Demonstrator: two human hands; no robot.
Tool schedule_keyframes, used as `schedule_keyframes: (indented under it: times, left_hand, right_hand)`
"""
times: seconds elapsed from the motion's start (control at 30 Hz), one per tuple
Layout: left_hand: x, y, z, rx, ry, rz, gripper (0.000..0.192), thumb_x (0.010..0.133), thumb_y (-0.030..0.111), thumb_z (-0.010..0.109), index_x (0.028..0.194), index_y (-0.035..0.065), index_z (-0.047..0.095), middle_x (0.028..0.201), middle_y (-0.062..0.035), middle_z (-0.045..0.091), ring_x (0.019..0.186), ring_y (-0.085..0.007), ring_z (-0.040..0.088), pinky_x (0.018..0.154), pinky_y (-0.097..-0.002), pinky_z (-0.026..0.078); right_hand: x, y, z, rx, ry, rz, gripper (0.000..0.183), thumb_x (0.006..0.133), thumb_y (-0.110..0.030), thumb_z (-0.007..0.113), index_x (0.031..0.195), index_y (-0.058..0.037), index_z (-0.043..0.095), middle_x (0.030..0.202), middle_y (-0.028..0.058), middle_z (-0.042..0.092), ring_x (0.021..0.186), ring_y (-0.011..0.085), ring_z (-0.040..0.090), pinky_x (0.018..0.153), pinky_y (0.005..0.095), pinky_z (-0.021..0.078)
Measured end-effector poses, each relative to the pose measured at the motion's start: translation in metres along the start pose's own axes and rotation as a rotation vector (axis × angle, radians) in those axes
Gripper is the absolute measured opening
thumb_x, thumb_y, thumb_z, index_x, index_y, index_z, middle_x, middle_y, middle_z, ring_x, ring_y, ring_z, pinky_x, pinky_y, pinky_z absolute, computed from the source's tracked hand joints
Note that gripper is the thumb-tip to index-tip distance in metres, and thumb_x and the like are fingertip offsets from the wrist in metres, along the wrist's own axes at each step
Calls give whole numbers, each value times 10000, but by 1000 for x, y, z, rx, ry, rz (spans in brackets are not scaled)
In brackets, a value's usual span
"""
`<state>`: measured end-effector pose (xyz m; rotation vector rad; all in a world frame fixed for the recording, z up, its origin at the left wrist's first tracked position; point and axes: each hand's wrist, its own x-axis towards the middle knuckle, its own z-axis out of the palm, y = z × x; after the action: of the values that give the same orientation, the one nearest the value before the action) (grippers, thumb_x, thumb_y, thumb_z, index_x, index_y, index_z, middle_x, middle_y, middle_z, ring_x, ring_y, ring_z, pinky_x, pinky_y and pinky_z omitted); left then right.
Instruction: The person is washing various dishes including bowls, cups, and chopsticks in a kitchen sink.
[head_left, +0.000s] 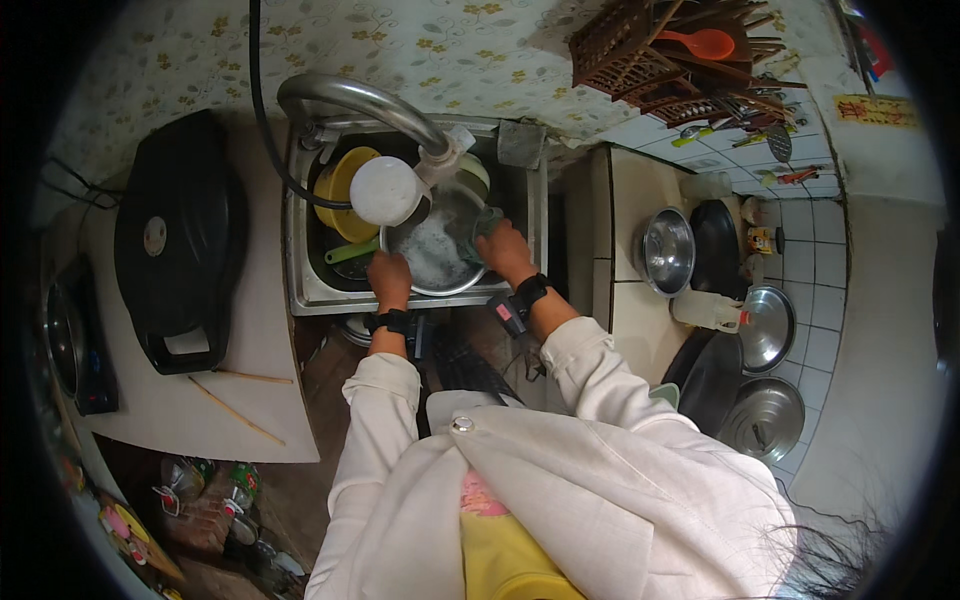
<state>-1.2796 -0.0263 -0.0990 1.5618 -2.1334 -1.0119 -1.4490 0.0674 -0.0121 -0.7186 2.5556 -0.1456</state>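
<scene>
In the stainless-steel sink (538, 255) sits a round metal basin (433, 251) with foamy water. My left hand (390, 276) grips the basin's near-left rim. A greenish scrubbing cloth (487, 225) is in my right hand (506, 251), pressed at the basin's right inner side. The curved metal faucet (367, 97) with a white round fitting (385, 190) hangs over the basin and hides part of it. To the left are a yellow plastic basin (341, 180) and a green handle (351, 251). A pale green bowl (473, 176) lies behind the metal basin.
A black electric appliance (180, 247) and wooden chopsticks (236, 411) rest on the left counter. At right stand a metal bowl (668, 252), a plastic jug (707, 310) and metal lids (766, 328). A grey cloth (520, 144) lies on the sink's back right corner. Utensil baskets (626, 56) hang above.
</scene>
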Motion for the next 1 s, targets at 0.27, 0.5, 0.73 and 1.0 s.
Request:
schedule_keyframes:
  times: [0.27,0.5,0.73,1.0]
  left_hand:
    - [11,32,-39,-314,-215,-216,261,686,155,528,639,-101,511,645,-218,564,469,-326,556,457,-380,447]
    - [19,16,-32,-246,-505,-230,312,660,195,573,898,-7,554,893,-217,551,827,-341,536,727,-413,410]
    - [11,-25,-1,-119,-165,306,300,680,56,496,955,-65,503,717,-246,556,511,-349,549,475,-360,445]
    - [2,23,-6,-186,-71,13,219,669,85,492,699,-132,495,662,-300,528,730,-415,544,645,-412,428]
  right_hand:
    - [60,-9,-5,-227,138,-544,215,711,-152,526,876,-17,503,811,161,560,753,307,573,608,372,468]
    - [58,-61,15,-391,70,-1074,242,710,-193,487,863,-15,545,780,143,554,669,282,559,600,388,438]
    - [45,-80,45,287,-56,-818,240,675,-212,575,853,-53,552,831,129,590,809,328,552,755,371,421]
    - [82,-27,9,-280,278,-698,190,698,-175,533,827,-38,548,755,134,567,708,255,576,550,361,470]
